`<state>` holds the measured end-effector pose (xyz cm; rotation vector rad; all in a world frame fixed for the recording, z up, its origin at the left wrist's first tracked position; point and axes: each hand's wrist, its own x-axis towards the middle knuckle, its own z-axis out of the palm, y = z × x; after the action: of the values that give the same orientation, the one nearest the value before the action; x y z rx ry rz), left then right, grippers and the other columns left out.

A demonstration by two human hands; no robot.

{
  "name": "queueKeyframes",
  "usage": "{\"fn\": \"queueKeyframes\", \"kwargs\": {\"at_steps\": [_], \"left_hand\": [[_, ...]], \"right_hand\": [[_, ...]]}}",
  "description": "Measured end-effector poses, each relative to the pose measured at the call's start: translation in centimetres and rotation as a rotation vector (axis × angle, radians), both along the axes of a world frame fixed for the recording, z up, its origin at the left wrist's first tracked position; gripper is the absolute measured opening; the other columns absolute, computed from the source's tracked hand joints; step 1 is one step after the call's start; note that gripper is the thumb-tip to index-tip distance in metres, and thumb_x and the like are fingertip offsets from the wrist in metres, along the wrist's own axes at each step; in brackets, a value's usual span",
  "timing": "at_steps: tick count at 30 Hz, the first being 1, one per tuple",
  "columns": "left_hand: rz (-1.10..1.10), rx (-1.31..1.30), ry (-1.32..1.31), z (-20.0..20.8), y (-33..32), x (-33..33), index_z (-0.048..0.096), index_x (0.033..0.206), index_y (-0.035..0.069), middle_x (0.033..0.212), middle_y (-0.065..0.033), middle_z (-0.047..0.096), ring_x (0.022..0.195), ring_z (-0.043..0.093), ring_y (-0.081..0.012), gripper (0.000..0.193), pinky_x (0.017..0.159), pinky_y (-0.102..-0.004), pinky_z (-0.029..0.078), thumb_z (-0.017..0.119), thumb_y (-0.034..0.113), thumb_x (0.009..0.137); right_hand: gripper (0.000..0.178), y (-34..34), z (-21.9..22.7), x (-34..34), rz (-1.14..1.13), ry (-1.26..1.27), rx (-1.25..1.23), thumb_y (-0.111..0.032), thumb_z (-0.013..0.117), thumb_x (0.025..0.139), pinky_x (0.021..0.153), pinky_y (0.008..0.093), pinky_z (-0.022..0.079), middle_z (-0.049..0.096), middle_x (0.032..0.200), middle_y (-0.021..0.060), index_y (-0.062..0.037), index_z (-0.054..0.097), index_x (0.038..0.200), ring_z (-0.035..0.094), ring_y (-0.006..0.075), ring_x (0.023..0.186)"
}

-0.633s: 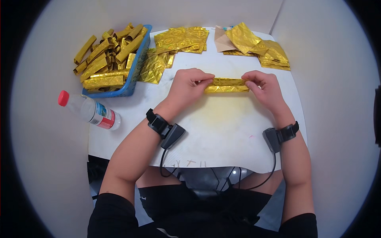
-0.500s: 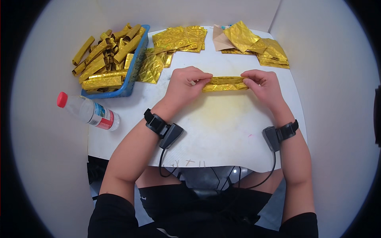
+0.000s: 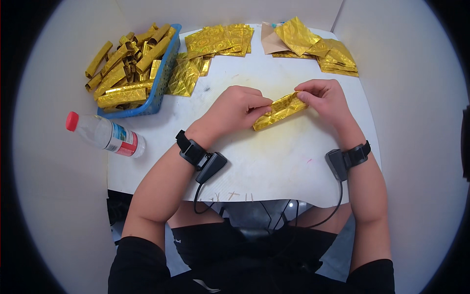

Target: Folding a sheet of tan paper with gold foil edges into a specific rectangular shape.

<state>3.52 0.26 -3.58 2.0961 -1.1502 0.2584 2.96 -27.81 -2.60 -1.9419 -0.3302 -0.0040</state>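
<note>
Between my two hands is a strip of folded gold foil paper, creased lengthwise and tilted so its right end sits higher. My left hand pinches it near the left end with thumb and forefinger. At the opposite end, the thumb and fingers of my right hand close on the upper corner. The paper is just over the middle of the white table; whether it touches the surface I cannot tell. Both wrists carry black strapped devices with cables.
A blue basket heaped with folded gold paper pieces stands at the far left. Nearer lies a clear plastic bottle with a red cap. Flat gold sheets lie at the back, and another stack lies back right. Pale walls enclose the table.
The gold paper strip has turned from level to slanted, its left end now lower and nearer me. My left hand has shifted slightly right along it. Both hands keep their pinch.
</note>
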Motion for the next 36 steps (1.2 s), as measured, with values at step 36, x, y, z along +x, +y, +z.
{"fn": "queueKeyframes", "kwargs": {"at_steps": [36], "left_hand": [[0.219,0.020,-0.133,0.3,-2.1,-1.4,0.070,0.093,0.006,0.069,-0.0186,0.064,0.063,0.066,-0.0385,0.011,0.057,-0.0444,0.050,0.069,0.014,0.100]], "right_hand": [[0.020,1.7,0.8,-0.7,0.261,0.334,0.137,-0.018,0.074,0.102,0.063,0.0254,0.058,0.076,0.081,0.0063,0.0017,0.076,0.098,0.071,0.0103,0.067]]}}
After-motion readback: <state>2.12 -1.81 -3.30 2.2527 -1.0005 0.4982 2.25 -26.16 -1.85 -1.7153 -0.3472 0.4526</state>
